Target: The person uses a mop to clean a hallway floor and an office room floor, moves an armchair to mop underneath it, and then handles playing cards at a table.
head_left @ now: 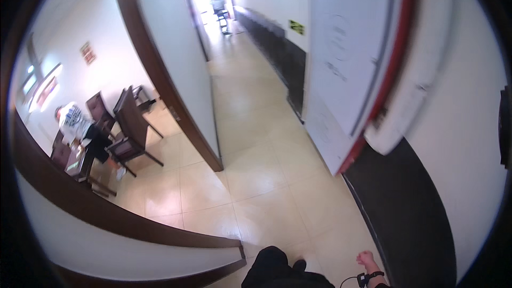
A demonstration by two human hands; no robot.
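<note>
Low at the right edge of my body, my right hand (365, 258) hangs beside the dark lower wall panel (405, 218). Its fingers are curled in, and I see nothing in them. A black strap (376, 274) with a small dark device and a thin cable circles that wrist. My left hand is out of the picture. Below me are my dark-clothed leg (271, 266) and the tip of a dark shoe (300, 264) on the tiled floor (266, 202).
A corridor runs ahead to a bright far end, where a figure (218, 8) shows blurred. On the left, a brown door frame (154, 69) opens onto a room with chairs (130, 122) and a person (80, 125) bending over a table. A white, red-edged panel (346, 53) juts out at right.
</note>
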